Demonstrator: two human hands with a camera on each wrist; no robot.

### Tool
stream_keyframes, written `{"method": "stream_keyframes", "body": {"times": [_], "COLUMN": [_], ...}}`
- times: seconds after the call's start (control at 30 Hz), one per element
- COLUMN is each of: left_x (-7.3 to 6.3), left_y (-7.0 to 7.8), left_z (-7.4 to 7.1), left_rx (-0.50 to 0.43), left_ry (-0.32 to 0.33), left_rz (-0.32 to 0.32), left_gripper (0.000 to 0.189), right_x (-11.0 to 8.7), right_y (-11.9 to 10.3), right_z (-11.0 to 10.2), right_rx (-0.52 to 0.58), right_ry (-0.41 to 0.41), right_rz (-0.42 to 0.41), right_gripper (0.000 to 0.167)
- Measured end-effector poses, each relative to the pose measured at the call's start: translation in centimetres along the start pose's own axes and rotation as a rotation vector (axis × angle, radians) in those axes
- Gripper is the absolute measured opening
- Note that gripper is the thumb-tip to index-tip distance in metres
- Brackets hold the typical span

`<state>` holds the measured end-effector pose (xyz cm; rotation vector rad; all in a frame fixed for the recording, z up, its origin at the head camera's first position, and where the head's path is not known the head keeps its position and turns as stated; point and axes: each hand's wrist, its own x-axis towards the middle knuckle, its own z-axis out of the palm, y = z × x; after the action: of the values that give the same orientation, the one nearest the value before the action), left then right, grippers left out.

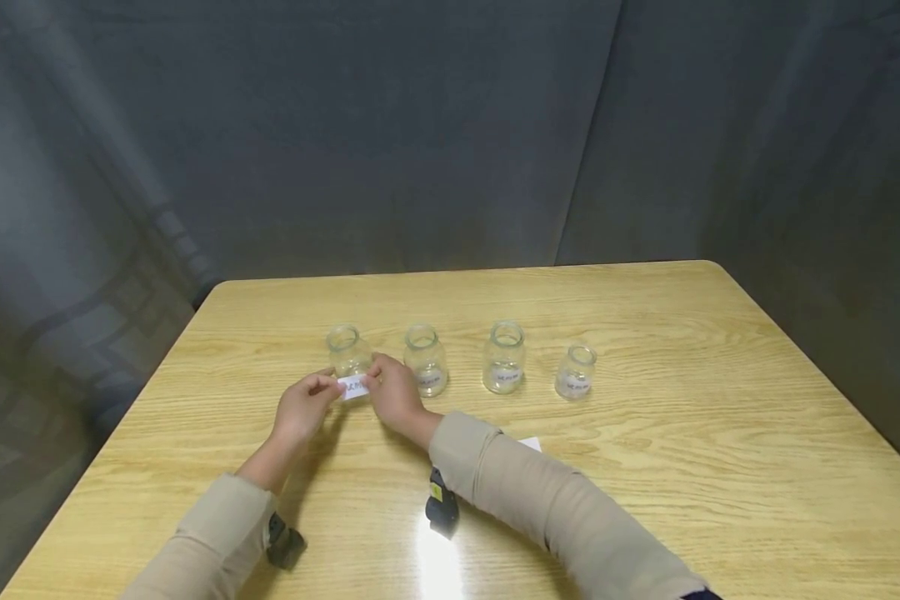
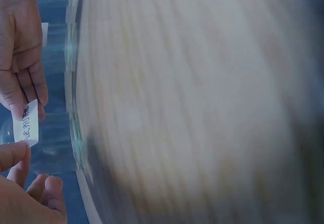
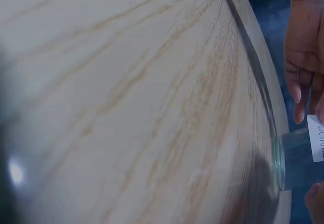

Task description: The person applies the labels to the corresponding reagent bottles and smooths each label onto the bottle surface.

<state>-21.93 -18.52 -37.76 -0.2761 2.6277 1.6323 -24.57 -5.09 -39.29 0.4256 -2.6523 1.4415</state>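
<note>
A small white paper label [image 1: 353,387] with handwritten dark characters is stretched between both hands. My left hand [image 1: 303,410] pinches its left end between thumb and finger. The thumb and finger of my right hand [image 1: 397,397] pinch its right end. Just behind the label stands a clear glass jar [image 1: 350,354], the leftmost in the row, its lower part partly covered by the hands and label. In the left wrist view the writing on the label [image 2: 27,125] overlaps the jar's side. The right wrist view shows the jar's rim [image 3: 278,163] beside the label [image 3: 316,139].
To the right on the wooden table [image 1: 682,467] stand a second glass jar [image 1: 424,358], a third [image 1: 505,358] and a smaller one [image 1: 574,372], each with a white label low on its front. White paper [image 1: 531,443] pokes out behind the right sleeve. Grey curtain [image 1: 420,133] hangs behind.
</note>
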Motion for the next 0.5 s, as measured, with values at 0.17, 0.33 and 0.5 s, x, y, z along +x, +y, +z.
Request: {"method": "stream_keyframes", "body": {"times": [0.17,0.33,0.5], "left_x": [0.06,0.19,0.47], "left_y": [0.09,0.04,-0.19], "left_z": [0.19,0.34,0.12], "left_rx": [0.080,0.163,0.224], "left_ry": [0.044,0.083,0.095], "left_rz": [0.042,0.123,0.208], "left_gripper": [0.022,0.017,0.013], "right_x": [0.14,0.28,0.47], "right_y": [-0.01,-0.20,-0.21], "right_z": [0.13,0.20,0.28], "right_rx": [-0.023,-0.079,-0.101], "right_ry": [0.002,0.009,0.013], "right_rz": [0.009,0.014,0.000], "right_gripper": [0.011,0.010,0.011]}}
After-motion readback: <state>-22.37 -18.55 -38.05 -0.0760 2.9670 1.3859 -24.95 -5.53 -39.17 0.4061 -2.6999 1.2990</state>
